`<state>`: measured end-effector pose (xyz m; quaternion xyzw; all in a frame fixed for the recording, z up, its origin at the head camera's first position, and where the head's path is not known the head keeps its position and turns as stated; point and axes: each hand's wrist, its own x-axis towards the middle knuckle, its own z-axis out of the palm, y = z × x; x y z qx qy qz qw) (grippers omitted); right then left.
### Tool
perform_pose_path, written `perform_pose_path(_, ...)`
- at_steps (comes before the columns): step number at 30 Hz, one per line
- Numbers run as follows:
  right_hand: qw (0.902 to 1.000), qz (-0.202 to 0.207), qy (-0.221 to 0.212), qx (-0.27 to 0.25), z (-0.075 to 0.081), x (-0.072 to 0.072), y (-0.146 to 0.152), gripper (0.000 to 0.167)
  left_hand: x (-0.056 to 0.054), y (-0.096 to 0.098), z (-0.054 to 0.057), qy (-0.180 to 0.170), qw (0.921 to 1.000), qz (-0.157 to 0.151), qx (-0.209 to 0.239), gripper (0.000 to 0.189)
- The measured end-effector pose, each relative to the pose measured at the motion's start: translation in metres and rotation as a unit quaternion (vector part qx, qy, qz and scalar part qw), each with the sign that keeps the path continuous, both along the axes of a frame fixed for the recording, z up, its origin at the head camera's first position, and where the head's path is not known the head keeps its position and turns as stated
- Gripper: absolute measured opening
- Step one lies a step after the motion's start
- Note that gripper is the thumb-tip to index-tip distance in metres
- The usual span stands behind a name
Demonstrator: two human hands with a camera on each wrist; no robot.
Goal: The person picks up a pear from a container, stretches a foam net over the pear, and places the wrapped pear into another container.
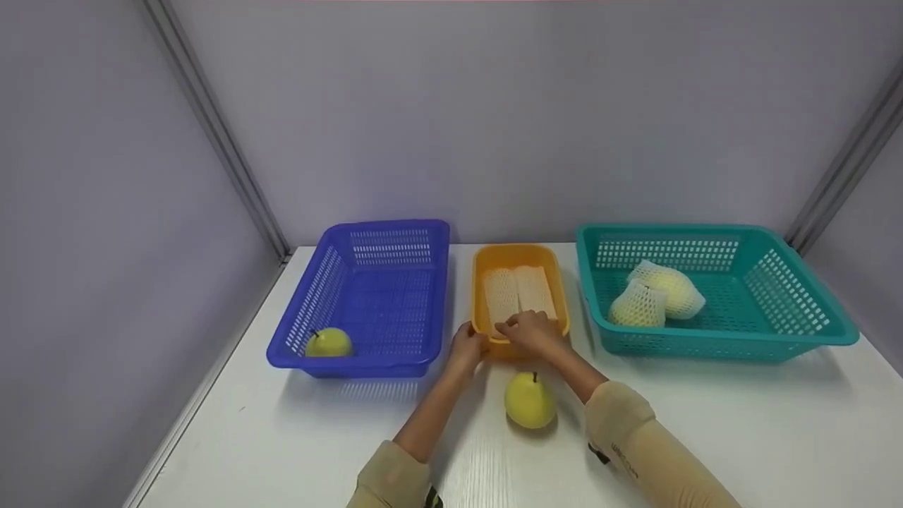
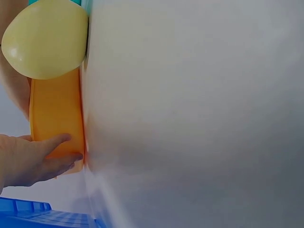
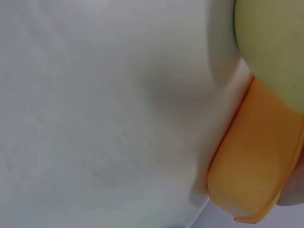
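Observation:
An orange basket (image 1: 518, 252) stands in the middle of the table with flat white foam net sleeves (image 1: 501, 289) lying in it. My left hand (image 1: 467, 347) holds the basket's near left corner, its thumb and fingers against the outer wall in the left wrist view. Over the near rim reaches my right hand (image 1: 532, 330), fingers bent, pinching at the near end of the left sleeve; its fingertips are partly hidden. On the table just in front of the basket is a yellow pear (image 1: 530, 401), stem up, between my forearms.
To the left stands a blue basket (image 1: 444, 296) with one bare pear (image 1: 329, 343) in its near left corner. A green basket (image 1: 769, 346) at the right holds two pears (image 1: 638, 307) in foam nets. Grey walls (image 1: 494, 120) close off the back and sides.

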<state>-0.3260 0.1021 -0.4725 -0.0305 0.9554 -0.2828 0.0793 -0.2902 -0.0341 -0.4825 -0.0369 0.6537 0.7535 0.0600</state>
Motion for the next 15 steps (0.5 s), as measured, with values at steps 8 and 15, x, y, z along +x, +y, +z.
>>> perform_pose_path(8, 0.9959, -0.029, 0.014, -0.084, 0.002, -0.001, 0.002, 0.037, 0.000, 0.000, 0.002, -0.007, 1.0000, -0.002, -0.002, 0.057)
perform_pose_path(15, 0.9624, -0.100, 0.075, -0.241, 0.003, -0.002, 0.013, 0.018, -0.001, 0.003, 0.001, -0.011, 0.9999, 0.010, -0.001, 0.055)
